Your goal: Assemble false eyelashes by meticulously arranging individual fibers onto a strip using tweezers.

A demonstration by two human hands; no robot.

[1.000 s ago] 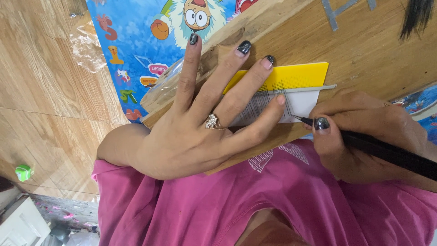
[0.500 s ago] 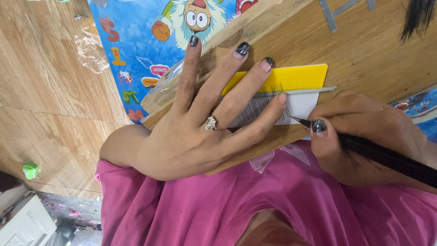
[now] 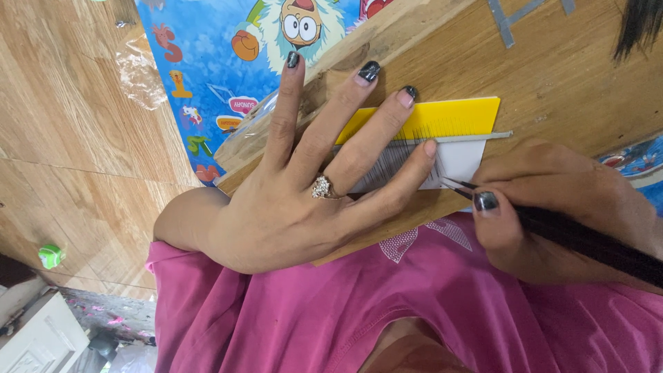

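Tweezers (image 3: 587, 238), black and slender, lie with their long axis running from lower right to upper left; the fine tips point up-left and meet the right edge of a white strip (image 3: 459, 162). The right hand (image 3: 552, 214) is clamped around the tweezers, thumb pressed on top near the tips, fingers curled over the shaft.

White strip and a yellow card (image 3: 456, 114) lie side by side, both elongated left to right, the yellow above the white. A row of fine dark hairs (image 3: 397, 155) stands across them, partly under the fingers. A thin grey bar (image 3: 494, 136) runs along the seam between the two and juts out at the right.

The left hand (image 3: 304, 200) lies flat, fingers spread apart and pointing up-right, pressing on the strip and card; it grips nothing. A ring (image 3: 322, 186) sits on one finger, and the nails are dark.

All rest on a wooden board (image 3: 552, 62) laid across the lap, over a pink garment (image 3: 311, 324). A blue cartoon sheet (image 3: 228, 62) lies beyond the board on a wood-patterned floor (image 3: 62, 138). A small green object (image 3: 50, 256) sits at lower left.
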